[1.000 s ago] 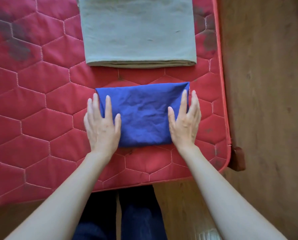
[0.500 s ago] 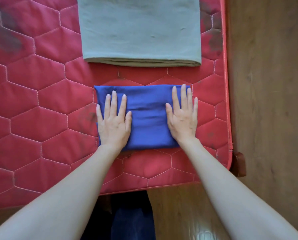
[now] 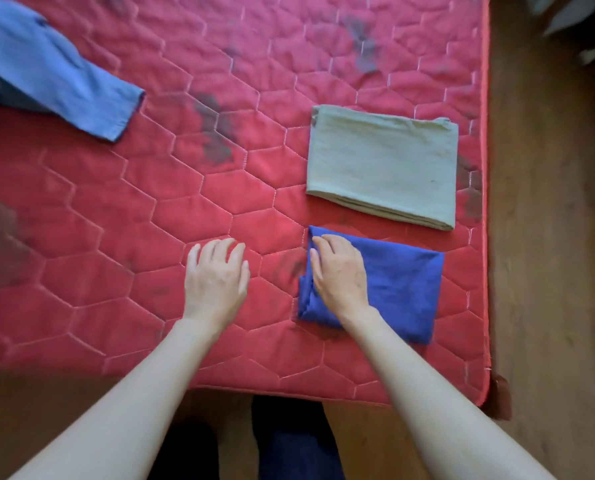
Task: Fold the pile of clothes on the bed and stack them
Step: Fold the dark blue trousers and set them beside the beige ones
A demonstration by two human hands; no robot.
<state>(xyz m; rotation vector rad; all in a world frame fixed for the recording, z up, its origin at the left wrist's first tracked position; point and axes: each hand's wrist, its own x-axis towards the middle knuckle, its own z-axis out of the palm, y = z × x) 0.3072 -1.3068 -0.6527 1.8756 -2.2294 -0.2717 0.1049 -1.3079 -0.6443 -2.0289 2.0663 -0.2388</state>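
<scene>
- A light blue garment, not yet folded, is being seen lying up and well to the left of the left hand's fingers, its long axis slanting down to the right toward them.
- The left hand is being held over the bare red mattress, its fingers relaxed and slightly spread, nothing being gripped; whether the mattress is being touched cannot be told.
- The right hand is being rested on the left end of the folded dark blue cloth, its fingers lightly curved over the cloth's left edge; a grip on that edge seems to be forming, though the undersides are hidden.
- The dark blue cloth is being stretched rightward from those fingers, its long axis lying left to right.
- The folded grey-green cloth is being left just beyond the right fingertips, slightly right, apart from the blue one by a strip of mattress.
- The stacking move is judged to turn on this: the grey-green cloth lies straight ahead of the right hand, which is the nearer, while the unfolded garment is nearer the left.
</scene>
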